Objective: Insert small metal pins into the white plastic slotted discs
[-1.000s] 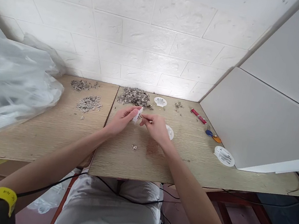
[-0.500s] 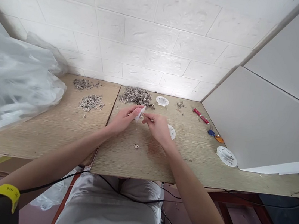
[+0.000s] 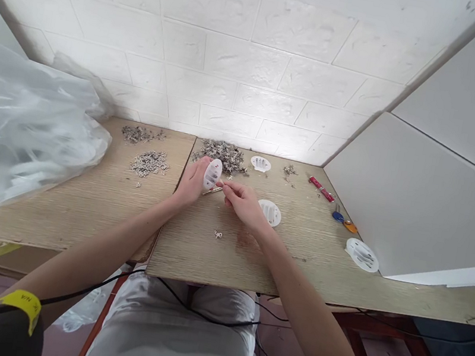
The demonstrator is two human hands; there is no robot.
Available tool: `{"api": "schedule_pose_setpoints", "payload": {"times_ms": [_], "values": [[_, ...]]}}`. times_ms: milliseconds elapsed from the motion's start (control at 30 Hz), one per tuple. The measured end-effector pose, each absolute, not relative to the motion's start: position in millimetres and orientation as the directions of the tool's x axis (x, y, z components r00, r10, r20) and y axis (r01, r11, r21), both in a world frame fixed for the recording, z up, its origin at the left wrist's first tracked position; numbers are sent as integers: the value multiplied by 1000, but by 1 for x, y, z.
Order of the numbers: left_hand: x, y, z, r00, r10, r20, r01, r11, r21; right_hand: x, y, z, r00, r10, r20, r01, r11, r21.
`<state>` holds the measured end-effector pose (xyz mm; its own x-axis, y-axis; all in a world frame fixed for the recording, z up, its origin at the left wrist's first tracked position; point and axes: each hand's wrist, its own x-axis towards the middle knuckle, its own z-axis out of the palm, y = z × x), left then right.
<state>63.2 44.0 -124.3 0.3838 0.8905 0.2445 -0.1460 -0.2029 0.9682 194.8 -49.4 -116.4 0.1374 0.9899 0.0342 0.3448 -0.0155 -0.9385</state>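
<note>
My left hand (image 3: 191, 183) holds a small white round plastic disc (image 3: 212, 173) upright, its slotted face turned toward me. My right hand (image 3: 240, 201) is pinched on a thin brass-coloured pin (image 3: 212, 190) that points at the disc's lower edge. Both hands hover just above the wooden table (image 3: 226, 248), in front of a large heap of small metal parts (image 3: 221, 154). A single loose metal piece (image 3: 218, 234) lies on the table below my hands.
Two smaller heaps of metal parts (image 3: 150, 162) lie to the left. More white discs (image 3: 270, 212) sit by my right hand, near the wall and at the right. A clear plastic bag (image 3: 20, 125) fills the left side. A red tool (image 3: 321, 189), small scissors (image 3: 343, 220) and a white panel (image 3: 430, 214) stand right.
My left hand has turned the white disc from edge-on to face-on and raised it slightly. The brass pin now shows below the disc.
</note>
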Motion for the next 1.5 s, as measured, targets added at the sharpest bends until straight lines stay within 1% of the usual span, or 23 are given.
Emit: {"api": "schedule_pose_setpoints", "payload": {"times_ms": [133, 200, 400, 633, 733, 967, 1067, 1167, 1267, 1333, 1400, 1500], "values": [[65, 41, -123, 388, 890, 238, -187, -176, 966, 193, -49, -117, 133, 987, 93, 455, 22, -890], [65, 40, -122, 388, 894, 224, -191, -159, 968, 192, -50, -117, 127, 986, 112, 485, 37, -874], [63, 41, -121, 387, 895, 223, -164, -172, 971, 191, -52, -115, 118, 986, 121, 527, 41, -849], [65, 37, -119, 360, 915, 184, -153, -136, 979, 188, -53, -112, 133, 982, 134, 557, 38, -830], [64, 34, -118, 381, 910, 162, -154, -110, 982, 188, -53, -113, 124, 982, 144, 573, 47, -818], [63, 33, -119, 421, 898, 127, -171, -59, 984, 189, -53, -116, 123, 973, 197, 629, 77, -773], [64, 35, -125, 415, 904, 104, -176, -32, 984, 188, -53, -116, 118, 966, 231, 686, 89, -722], [65, 34, -133, 419, 895, 152, -145, -99, 984, 185, -53, -116, 110, 965, 237, 756, 74, -650], [66, 32, -138, 433, 871, 233, -86, -217, 972, 181, -53, -118, 131, 971, 202, 821, 8, -572], [67, 32, -138, 419, 871, 258, -84, -246, 966, 180, -52, -119, 152, 968, 198, 841, -21, -541], [69, 34, -137, 379, 899, 220, -113, -191, 975, 181, -51, -118, 147, 965, 218, 824, 2, -566], [70, 39, -134, 345, 933, 97, -184, -34, 982, 184, -51, -116, 117, 965, 234, 741, 72, -668]]}}
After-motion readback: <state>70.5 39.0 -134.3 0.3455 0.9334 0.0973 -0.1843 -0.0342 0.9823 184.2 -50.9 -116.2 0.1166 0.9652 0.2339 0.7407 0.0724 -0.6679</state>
